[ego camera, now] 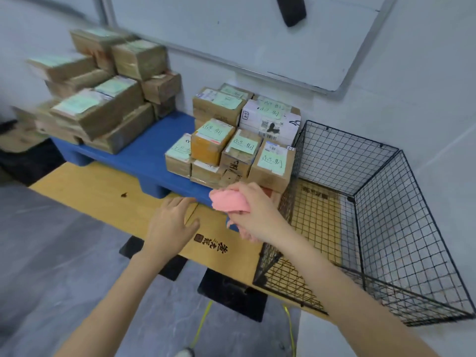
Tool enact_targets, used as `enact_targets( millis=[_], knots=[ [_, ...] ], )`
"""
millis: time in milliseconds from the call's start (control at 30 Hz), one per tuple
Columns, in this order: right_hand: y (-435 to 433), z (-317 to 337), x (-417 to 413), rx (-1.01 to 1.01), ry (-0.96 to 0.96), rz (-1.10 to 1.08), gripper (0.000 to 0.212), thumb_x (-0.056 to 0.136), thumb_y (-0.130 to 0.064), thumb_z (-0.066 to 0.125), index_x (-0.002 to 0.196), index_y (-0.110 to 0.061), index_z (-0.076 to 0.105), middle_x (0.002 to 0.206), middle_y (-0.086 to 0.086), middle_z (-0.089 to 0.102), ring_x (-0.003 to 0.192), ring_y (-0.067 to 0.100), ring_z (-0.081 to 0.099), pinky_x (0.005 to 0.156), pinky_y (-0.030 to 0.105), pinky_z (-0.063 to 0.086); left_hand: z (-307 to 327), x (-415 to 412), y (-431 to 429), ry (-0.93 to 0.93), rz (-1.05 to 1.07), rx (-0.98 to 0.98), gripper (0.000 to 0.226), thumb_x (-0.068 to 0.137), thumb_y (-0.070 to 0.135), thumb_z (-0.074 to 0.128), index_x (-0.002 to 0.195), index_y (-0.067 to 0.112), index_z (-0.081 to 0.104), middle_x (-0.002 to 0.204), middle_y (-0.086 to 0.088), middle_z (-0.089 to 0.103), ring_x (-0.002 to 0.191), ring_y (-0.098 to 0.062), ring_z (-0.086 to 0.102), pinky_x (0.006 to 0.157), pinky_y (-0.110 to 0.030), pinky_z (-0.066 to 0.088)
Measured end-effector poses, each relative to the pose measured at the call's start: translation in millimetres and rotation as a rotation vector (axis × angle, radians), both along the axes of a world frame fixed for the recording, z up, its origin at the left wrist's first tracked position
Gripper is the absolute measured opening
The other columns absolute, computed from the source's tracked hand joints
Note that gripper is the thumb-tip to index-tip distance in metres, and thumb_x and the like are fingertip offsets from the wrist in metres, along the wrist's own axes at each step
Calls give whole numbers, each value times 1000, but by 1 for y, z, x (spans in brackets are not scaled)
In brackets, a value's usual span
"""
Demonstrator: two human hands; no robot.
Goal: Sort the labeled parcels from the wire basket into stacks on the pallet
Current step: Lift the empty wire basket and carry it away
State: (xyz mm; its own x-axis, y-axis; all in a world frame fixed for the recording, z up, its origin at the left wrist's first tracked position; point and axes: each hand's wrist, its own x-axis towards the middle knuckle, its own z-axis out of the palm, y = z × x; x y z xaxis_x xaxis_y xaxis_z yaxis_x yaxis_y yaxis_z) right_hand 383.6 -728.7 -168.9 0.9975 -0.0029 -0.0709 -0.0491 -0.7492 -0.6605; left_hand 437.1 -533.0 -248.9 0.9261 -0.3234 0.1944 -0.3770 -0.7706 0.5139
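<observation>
A blue pallet [144, 150] lies on a wooden board against the wall. It carries two groups of cardboard parcels with green labels: a tall left stack [103, 94] and a right stack [237, 135]. The black wire basket [381, 202] stands to the right with no parcels visible inside. My right hand [253, 215] grips a pink cloth [229, 200] at the pallet's front right corner. Fingers straight, my left hand [171, 222] rests flat on the wooden board just in front of the pallet.
The wooden board [103, 194] sits on black blocks over a grey floor [38, 253]. A whiteboard [257, 34] leans on the wall behind the parcels. Yellow cords [203, 323] run across the floor near my feet.
</observation>
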Motion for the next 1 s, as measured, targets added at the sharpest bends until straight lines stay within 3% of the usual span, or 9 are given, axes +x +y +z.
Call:
enact_targets(
  millis=[133,200,300,400,467,600,767,867,1000],
  knots=[
    [29,-71,35,-172,113,24,50,89,-18,65,135,-32,48,129,-4,43,119,21,51,89,43,54,-10,16,33,29,-43,64,47,86,26,69,131,16,58,124,-1,63,116,-23,53,89,-35,47],
    [36,-99,48,-225,164,-2,51,90,-20,65,136,-32,47,130,-2,42,125,24,44,92,44,51,-15,24,45,53,-62,84,48,86,26,68,132,15,58,125,-2,63,117,-23,53,89,-37,48],
    [38,-126,58,-240,311,-8,70,85,-37,71,146,-40,35,142,-2,34,133,30,35,99,50,47,-22,35,54,69,-98,104,49,87,27,67,134,16,56,128,0,62,121,-22,51,91,-36,47],
    [37,-137,56,-254,424,-8,85,85,-47,71,154,-42,20,161,-2,13,146,32,20,110,57,36,-29,46,55,98,-143,114,51,88,29,66,136,18,54,132,0,60,124,-22,50,94,-36,46],
    [33,-129,53,-234,367,-46,78,92,-46,65,155,-38,21,163,-3,12,149,28,18,113,53,34,-32,52,51,115,-174,99,50,88,29,66,136,18,54,132,0,60,124,-22,50,95,-37,45],
    [18,-70,40,-57,145,-98,58,100,-45,51,152,-31,31,157,-11,29,142,7,31,116,37,32,-31,60,32,122,-241,36,52,86,24,70,135,13,56,127,-4,63,121,-25,53,96,-36,46],
    [-22,8,3,-128,-152,-178,48,99,-49,42,144,-36,40,144,-27,37,131,-10,35,104,13,29,-11,53,-16,75,-328,-34,57,86,21,70,140,14,52,134,-2,59,126,-22,48,100,-33,41],
    [-64,27,-23,-208,-196,-284,49,100,-50,41,146,-34,41,149,-20,40,134,-6,37,108,25,34,9,43,-55,54,-386,-107,49,89,23,66,136,18,54,129,-1,60,123,-21,49,95,-32,42],
    [-127,28,-61,-368,-167,-447,48,101,-46,43,146,-32,42,153,-14,37,136,1,34,112,35,32,27,28,-110,7,-457,-194,55,92,28,64,144,19,48,139,1,55,131,-17,44,106,-35,41]
  ],
)
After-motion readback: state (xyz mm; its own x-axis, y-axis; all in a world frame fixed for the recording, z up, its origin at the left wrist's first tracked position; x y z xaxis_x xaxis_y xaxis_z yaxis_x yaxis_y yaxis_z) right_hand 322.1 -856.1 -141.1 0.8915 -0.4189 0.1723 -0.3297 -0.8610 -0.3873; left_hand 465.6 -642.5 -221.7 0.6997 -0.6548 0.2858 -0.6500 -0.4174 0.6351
